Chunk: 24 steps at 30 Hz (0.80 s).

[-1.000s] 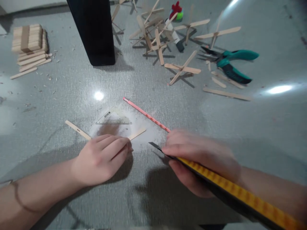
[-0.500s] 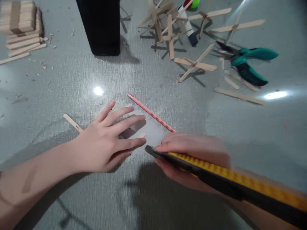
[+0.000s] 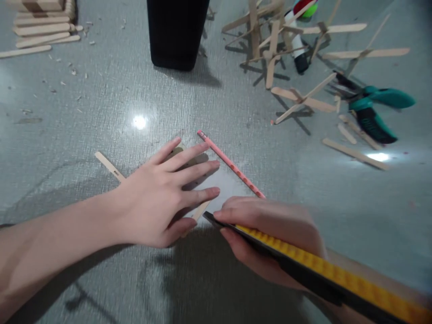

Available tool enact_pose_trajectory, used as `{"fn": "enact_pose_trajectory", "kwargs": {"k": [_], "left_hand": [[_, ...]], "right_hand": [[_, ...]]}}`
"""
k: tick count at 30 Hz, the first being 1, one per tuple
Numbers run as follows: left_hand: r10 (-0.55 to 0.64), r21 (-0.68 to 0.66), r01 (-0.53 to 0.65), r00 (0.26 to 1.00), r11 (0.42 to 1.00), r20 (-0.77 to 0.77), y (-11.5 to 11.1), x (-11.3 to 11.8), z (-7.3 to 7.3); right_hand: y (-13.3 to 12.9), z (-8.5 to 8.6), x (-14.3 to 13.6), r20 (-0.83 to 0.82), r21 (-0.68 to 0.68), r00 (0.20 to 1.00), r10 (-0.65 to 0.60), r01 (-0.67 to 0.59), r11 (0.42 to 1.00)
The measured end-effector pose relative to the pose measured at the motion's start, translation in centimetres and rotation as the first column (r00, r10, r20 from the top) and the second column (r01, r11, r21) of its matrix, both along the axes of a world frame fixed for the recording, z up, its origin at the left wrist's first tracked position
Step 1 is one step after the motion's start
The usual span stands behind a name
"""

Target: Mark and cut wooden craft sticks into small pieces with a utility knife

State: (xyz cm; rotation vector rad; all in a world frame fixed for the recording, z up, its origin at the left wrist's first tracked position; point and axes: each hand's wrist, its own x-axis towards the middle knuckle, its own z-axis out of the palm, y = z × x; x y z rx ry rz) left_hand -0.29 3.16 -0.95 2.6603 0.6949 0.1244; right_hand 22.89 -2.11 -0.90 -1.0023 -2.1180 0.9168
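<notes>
My left hand [image 3: 162, 198] lies palm down with its fingers spread, over a pale patch on the grey table. Under it are wooden sticks; one stick with a small slot [image 3: 110, 167] sticks out to the left, and the tip of another [image 3: 201, 210] shows by the thumb. My right hand [image 3: 266, 229] is wrapped round a yellow and black utility knife [image 3: 303, 258], its blade pointing left, close to that stick tip. A pink pencil [image 3: 232, 165] lies slanted just beyond both hands.
A black container [image 3: 177, 36] stands at the top. Crossed wooden sticks [image 3: 302, 100], a glue stick [image 3: 297, 47] and teal-handled pliers [image 3: 369, 108] lie at the upper right. Stacked sticks [image 3: 42, 29] and small wood scraps are at the upper left.
The view has shifted, so most table items appear further right. My left thumb has moved away from the fingers, and more of the stick by it shows. The knife stays in my right hand.
</notes>
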Motion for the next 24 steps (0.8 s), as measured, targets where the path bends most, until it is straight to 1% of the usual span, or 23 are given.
{"fn": "enact_pose_trajectory", "kwargs": {"k": [5,11,16,18,21,24], "left_hand": [[0.0,0.024,-0.001,0.999,1.0,0.044,-0.2,0.1,-0.4],[-0.002,0.041,-0.002,0.996,0.999,0.093,-0.2,0.0,-1.1],[0.009,0.033,-0.014,0.991,0.999,0.132,-0.3,0.1,-1.3],[0.011,0.031,-0.016,0.99,0.999,0.144,-0.3,0.1,-1.4],[0.014,0.029,-0.018,0.989,0.999,0.144,-0.3,0.1,-1.5],[0.01,0.03,-0.014,0.989,0.999,0.151,-0.3,0.1,-1.5]], "right_hand": [[0.4,-0.3,-0.6,-0.039,0.052,0.996,0.083,-0.081,0.995],[0.3,-0.2,-0.6,-0.034,0.056,0.995,0.089,-0.087,0.995],[0.4,0.0,-0.4,0.03,0.072,0.995,0.093,-0.095,0.993],[0.5,0.0,-0.3,0.047,0.089,0.993,0.106,-0.109,0.99],[0.6,-0.1,-0.3,0.089,0.081,0.987,0.135,-0.142,0.987],[0.7,-0.1,-0.4,0.06,0.087,0.987,0.148,-0.152,0.984]]}}
